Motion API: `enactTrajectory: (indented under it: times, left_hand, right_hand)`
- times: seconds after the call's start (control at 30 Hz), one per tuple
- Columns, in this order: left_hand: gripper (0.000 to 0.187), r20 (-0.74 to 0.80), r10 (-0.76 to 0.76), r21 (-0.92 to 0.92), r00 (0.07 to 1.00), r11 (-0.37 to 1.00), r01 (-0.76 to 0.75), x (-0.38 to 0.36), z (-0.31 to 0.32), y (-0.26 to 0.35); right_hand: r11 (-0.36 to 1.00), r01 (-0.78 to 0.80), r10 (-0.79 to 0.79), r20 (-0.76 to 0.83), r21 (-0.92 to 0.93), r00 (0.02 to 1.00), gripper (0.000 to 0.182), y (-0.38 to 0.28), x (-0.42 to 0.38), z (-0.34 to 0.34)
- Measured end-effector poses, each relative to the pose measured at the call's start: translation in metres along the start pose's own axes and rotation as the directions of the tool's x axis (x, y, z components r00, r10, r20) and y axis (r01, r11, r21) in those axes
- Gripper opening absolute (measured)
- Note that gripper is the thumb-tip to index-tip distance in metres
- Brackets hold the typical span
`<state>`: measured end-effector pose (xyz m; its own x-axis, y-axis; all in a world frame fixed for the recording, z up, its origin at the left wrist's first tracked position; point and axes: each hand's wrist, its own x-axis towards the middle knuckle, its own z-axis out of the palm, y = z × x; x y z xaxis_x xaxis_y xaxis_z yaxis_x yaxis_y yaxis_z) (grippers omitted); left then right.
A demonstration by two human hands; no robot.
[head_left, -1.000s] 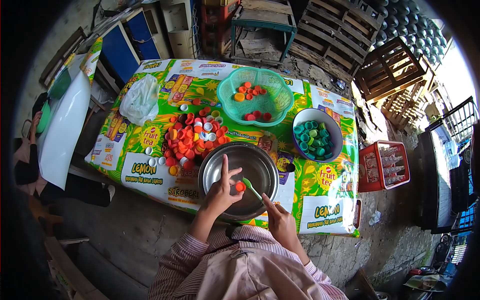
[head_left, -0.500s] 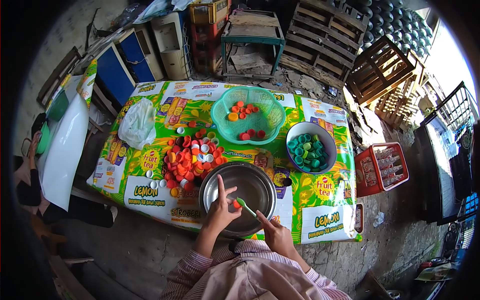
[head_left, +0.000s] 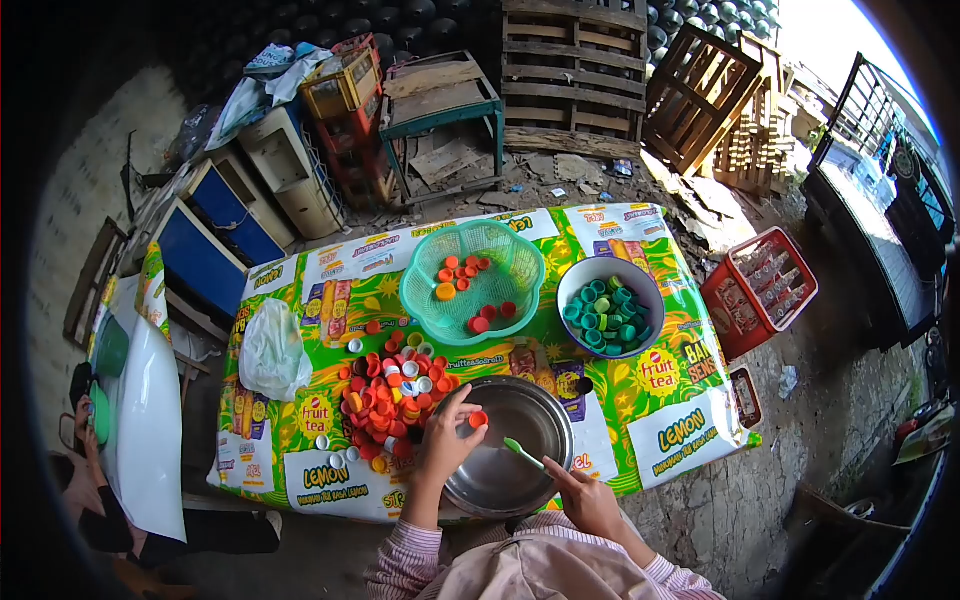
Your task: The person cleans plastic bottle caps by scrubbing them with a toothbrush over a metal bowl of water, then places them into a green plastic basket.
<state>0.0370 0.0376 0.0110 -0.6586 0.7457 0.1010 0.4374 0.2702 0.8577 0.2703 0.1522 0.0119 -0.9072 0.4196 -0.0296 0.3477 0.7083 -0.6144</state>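
My left hand pinches a red-orange bottle cap above the left side of a steel bowl. My right hand grips a light green toothbrush-like tool over the bowl's right part, its head pointing up and left, apart from the cap. A heap of mostly red and orange caps, some white, lies left of the bowl. Behind it, a green plastic basket holds several red and orange caps. Green and teal caps fill a white bowl with a dark rim at the right.
A crumpled clear plastic bag lies on the table's left part. One dark cap is right of the steel bowl. A red crate stands beyond the table's right edge. Another person's hand shows at the far left, by a green container.
The view has turned and shifted. My left hand has raised the cap away from the tool's head, which touched or overlapped it before. The tool remains in my right hand.
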Motion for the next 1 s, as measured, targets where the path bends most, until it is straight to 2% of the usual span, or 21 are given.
enactTrajectory:
  times: [0.1, 0.17, 0.23, 0.3, 0.33, 0.37, 0.43, 0.53, 0.57, 0.63, 0.77, 0.93, 1.0]
  left_hand:
    - [0.061, -0.051, 0.007, -0.018, 0.999, 1.000, -0.008, 0.053, -0.020, -0.010]
    - [0.062, -0.032, 0.030, 0.015, 0.999, 0.999, -0.030, 0.102, -0.031, -0.014]
    - [0.062, -0.020, 0.110, 0.092, 0.994, 0.990, -0.108, 0.155, -0.037, -0.015]
    - [0.076, -0.113, 0.188, 0.091, 0.976, 0.980, -0.178, 0.198, -0.032, -0.021]
    - [0.087, -0.139, 0.207, 0.333, 0.968, 0.931, -0.151, 0.209, -0.032, -0.019]
    - [0.090, -0.186, 0.202, 0.314, 0.961, 0.939, -0.137, 0.213, -0.030, -0.018]
    - [0.087, -0.248, 0.243, 0.282, 0.938, 0.944, -0.170, 0.203, -0.030, -0.015]
    - [0.083, -0.275, 0.204, 0.194, 0.939, 0.969, -0.154, 0.163, -0.039, -0.023]
    - [0.080, -0.308, 0.235, 0.230, 0.922, 0.959, -0.168, 0.148, -0.045, -0.031]
    - [0.077, -0.275, 0.149, 0.174, 0.950, 0.979, -0.104, 0.117, -0.066, -0.042]
    - [0.065, -0.270, 0.065, 0.222, 0.961, 0.975, -0.004, 0.056, -0.099, -0.075]
    - [0.046, -0.248, 0.124, 0.341, 0.961, 0.939, -0.034, -0.007, -0.113, -0.085]
    - [0.036, -0.232, 0.100, 0.374, 0.968, 0.927, -0.007, -0.025, -0.112, -0.086]
  right_hand:
    - [1.000, -0.011, 0.011, 0.000, -0.017, 1.000, 0.048, -0.005, -0.005, 0.006]
    - [0.998, -0.063, 0.062, -0.040, -0.015, 0.997, 0.047, -0.012, -0.010, 0.011]
    - [0.995, -0.102, 0.101, -0.099, -0.007, 0.990, 0.046, -0.018, -0.012, 0.016]
    - [0.987, -0.161, 0.157, -0.097, -0.032, 0.983, 0.046, -0.027, -0.018, 0.015]
    - [0.983, -0.181, 0.176, -0.101, -0.042, 0.979, 0.047, -0.031, -0.021, 0.015]
    - [0.980, -0.193, 0.187, -0.100, -0.051, 0.977, 0.047, -0.035, -0.023, 0.015]
    - [0.973, -0.228, 0.220, -0.131, -0.045, 0.967, 0.049, -0.042, -0.025, 0.016]
    - [0.972, -0.229, 0.220, -0.132, -0.052, 0.966, 0.050, -0.046, -0.023, 0.022]
    - [0.975, -0.216, 0.208, -0.141, -0.045, 0.968, 0.050, -0.048, -0.022, 0.025]
    - [0.984, -0.179, 0.175, -0.166, -0.010, 0.971, 0.050, -0.050, -0.020, 0.033]
    - [0.987, -0.161, 0.159, -0.180, 0.005, 0.971, 0.052, -0.055, -0.016, 0.038]
    - [0.991, -0.136, 0.131, -0.176, -0.014, 0.976, 0.051, -0.058, -0.013, 0.050]
    - [0.991, -0.133, 0.134, -0.170, 0.014, 0.976, 0.050, -0.063, -0.010, 0.053]
